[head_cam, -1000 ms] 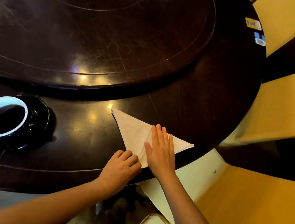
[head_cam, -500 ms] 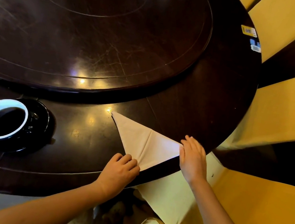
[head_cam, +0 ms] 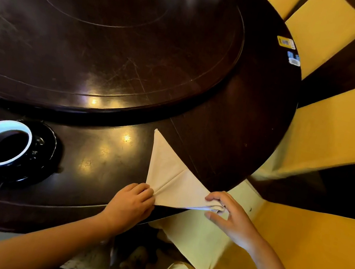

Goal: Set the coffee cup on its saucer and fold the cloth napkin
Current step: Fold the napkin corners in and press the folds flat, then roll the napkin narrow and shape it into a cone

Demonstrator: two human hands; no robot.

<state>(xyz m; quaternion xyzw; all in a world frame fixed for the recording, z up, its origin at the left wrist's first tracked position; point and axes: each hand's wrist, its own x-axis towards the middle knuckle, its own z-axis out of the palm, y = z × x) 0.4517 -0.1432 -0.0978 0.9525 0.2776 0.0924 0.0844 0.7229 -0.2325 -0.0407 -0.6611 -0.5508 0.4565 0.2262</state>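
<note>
White-rimmed cup [head_cam: 0, 143] already sits on its saucer [head_cam: 42, 153] near the table's [head_cam: 232, 129] left edge, while the left hand [head_cam: 129, 206], fingers together, pins the triangular napkin [head_cam: 173, 176] at the near edge and the right hand [head_cam: 231, 217] pinches its corner, likely ready to fold over.

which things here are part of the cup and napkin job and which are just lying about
Part of the job:
- cloth napkin, folded to a triangle
- coffee cup, already on its saucer
- left hand, pressing the napkin's near corner
- right hand, pinching the right corner

Just lying about:
- stickers at the table edge
- turntable
- yellow chairs
</note>
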